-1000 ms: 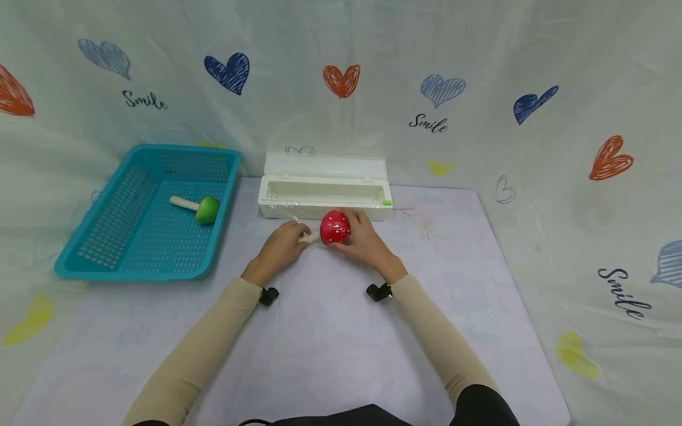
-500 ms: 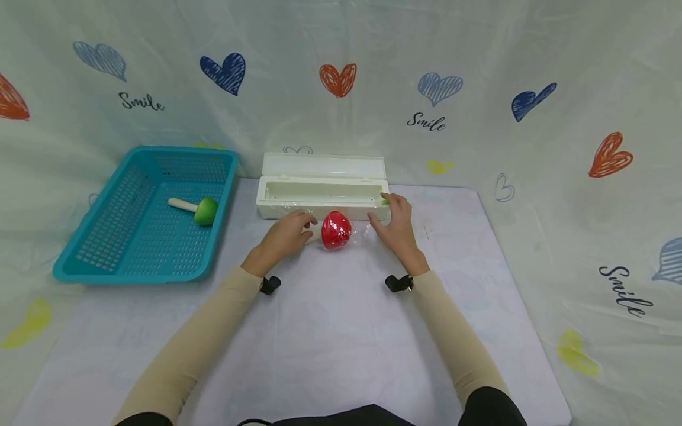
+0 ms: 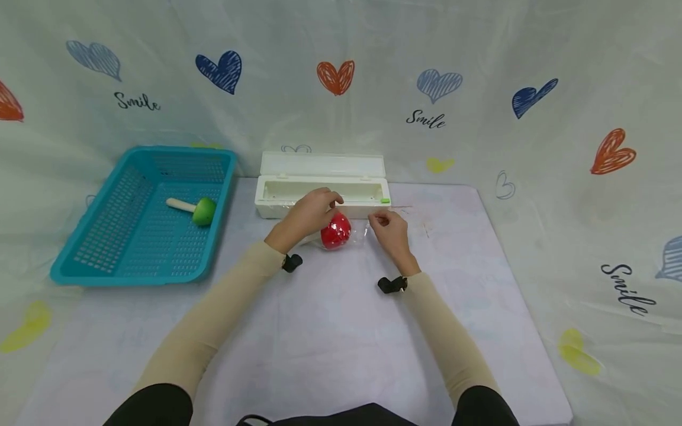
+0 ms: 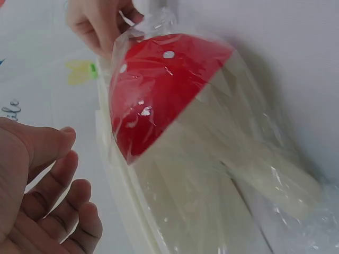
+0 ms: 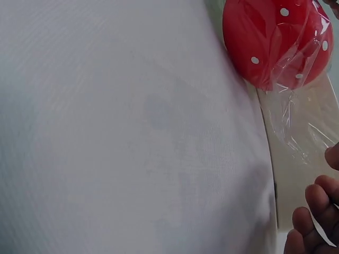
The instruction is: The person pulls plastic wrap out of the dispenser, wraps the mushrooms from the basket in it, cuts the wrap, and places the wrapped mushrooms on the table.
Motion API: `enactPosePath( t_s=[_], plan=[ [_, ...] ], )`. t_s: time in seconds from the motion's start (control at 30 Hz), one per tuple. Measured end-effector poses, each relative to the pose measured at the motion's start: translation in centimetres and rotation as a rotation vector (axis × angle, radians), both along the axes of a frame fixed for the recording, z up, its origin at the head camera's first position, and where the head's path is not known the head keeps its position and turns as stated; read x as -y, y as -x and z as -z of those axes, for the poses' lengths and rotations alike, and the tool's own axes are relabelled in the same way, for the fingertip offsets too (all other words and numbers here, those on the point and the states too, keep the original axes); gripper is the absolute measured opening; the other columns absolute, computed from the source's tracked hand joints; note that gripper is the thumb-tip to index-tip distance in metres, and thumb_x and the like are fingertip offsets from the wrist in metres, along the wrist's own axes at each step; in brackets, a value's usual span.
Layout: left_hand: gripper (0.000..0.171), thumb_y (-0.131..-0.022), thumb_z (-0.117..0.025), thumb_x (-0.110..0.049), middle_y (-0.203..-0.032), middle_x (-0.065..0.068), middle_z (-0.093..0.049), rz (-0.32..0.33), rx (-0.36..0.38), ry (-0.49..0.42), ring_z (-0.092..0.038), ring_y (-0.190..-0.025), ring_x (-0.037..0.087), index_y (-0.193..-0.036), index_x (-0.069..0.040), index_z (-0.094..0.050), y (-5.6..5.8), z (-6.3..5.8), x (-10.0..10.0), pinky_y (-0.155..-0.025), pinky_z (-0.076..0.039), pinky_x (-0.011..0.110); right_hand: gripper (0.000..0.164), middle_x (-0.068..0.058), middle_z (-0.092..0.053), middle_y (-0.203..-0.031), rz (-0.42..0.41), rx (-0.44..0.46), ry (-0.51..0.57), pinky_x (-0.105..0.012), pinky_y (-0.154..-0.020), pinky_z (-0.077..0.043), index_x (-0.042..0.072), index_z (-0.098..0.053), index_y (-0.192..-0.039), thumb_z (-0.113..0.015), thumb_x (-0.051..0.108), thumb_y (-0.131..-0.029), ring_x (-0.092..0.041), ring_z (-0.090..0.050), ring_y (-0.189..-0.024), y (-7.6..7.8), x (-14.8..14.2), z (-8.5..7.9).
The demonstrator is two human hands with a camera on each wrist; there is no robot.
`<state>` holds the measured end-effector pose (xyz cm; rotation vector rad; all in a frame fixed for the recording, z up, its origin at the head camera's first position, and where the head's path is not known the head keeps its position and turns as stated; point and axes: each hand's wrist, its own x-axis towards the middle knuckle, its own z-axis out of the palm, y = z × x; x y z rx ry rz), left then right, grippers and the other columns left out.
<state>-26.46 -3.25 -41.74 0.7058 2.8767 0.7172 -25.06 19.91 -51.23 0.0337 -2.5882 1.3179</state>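
Note:
A toy mushroom [image 3: 335,232] with a white-dotted red cap and pale stem lies on its side, covered in clear cling film [image 5: 288,119]. It lies just in front of a long white cling film dispenser [image 3: 319,211], whose lid stands raised. My left hand [image 3: 311,214] is over the mushroom's cap in the head view, fingers loosely bent; in the left wrist view its fingers [image 4: 61,159] hold nothing. My right hand [image 3: 390,232] is at the film's right end, thumb and fingertips bent together at the film's edge. The stem end shows under crumpled film in the left wrist view.
At the left stands a blue plastic basket [image 3: 130,278] with a green-capped toy mushroom [image 3: 203,212] in it. A green slider [image 3: 385,201] sits at the dispenser's right end. Behind the table [image 3: 330,331] hangs a curtain with printed hearts [image 3: 219,70].
My right hand left the mushroom's cap, reached the dispenser's right end, then came back to the film's edge. My left hand moved from the stem up and right over the cap.

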Motion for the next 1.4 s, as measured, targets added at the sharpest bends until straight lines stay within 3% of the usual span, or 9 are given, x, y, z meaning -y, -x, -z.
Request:
enactPosePath(
  t_s=[0.3,0.57,0.83,1.3,1.4],
  plan=[
    [0.025,-0.1,-0.067,-0.016,-0.113,0.01,-0.07,0.061,-0.008,0.022,-0.064,-0.104,0.025,-0.123,-0.007,-0.072,0.3,0.2,-1.7,-0.092,-0.058,0.036,0.02,-0.014,-0.069,-0.088,-0.029,0.137,-0.01,-0.025,-0.069,-0.047,-0.001,-0.072,-0.096,-0.065,0.018,-0.1,-0.023,-0.062,-0.083,-0.1,-0.1,0.5],
    [0.025,-0.101,-0.063,-0.014,-0.116,0.011,-0.071,0.11,-0.034,0.045,-0.066,-0.109,0.028,-0.121,-0.005,-0.074,0.0,1.0,-1.9,-0.095,-0.056,0.039,0.026,-0.017,-0.072,-0.104,-0.08,0.179,0.01,-0.034,-0.082,-0.054,-0.003,-0.071,-0.115,-0.06,0.014,-0.1,-0.026,-0.065,-0.096,0.0,-0.2,0.5],
    [0.025,-0.101,-0.063,-0.013,-0.118,0.011,-0.07,0.115,-0.008,0.049,-0.065,-0.11,0.028,-0.122,-0.006,-0.073,-0.1,1.3,-2.2,-0.096,-0.056,0.039,0.025,-0.014,-0.071,-0.097,-0.075,0.236,-0.058,-0.035,-0.078,-0.052,0.001,-0.072,-0.103,-0.058,0.021,-0.101,-0.024,-0.062,-0.089,0.0,-0.3,0.5],
    [0.024,-0.099,-0.066,-0.01,-0.117,0.01,-0.07,0.108,0.005,0.066,-0.064,-0.11,0.027,-0.122,-0.007,-0.074,0.2,1.8,-2.1,-0.096,-0.057,0.037,0.022,-0.011,-0.068,-0.088,-0.066,0.229,-0.079,-0.029,-0.071,-0.047,0.002,-0.071,-0.097,-0.056,0.019,-0.096,-0.021,-0.059,-0.082,-0.8,-0.8,0.3],
    [0.024,-0.099,-0.066,-0.01,-0.117,0.01,-0.07,0.105,0.015,0.068,-0.064,-0.11,0.027,-0.122,-0.007,-0.074,0.2,1.6,-2.2,-0.095,-0.058,0.037,0.023,-0.013,-0.069,-0.093,-0.035,0.23,-0.058,-0.032,-0.075,-0.05,0.001,-0.07,-0.103,-0.057,0.018,-0.094,-0.024,-0.062,-0.086,-0.8,-0.9,0.0]
  ],
)
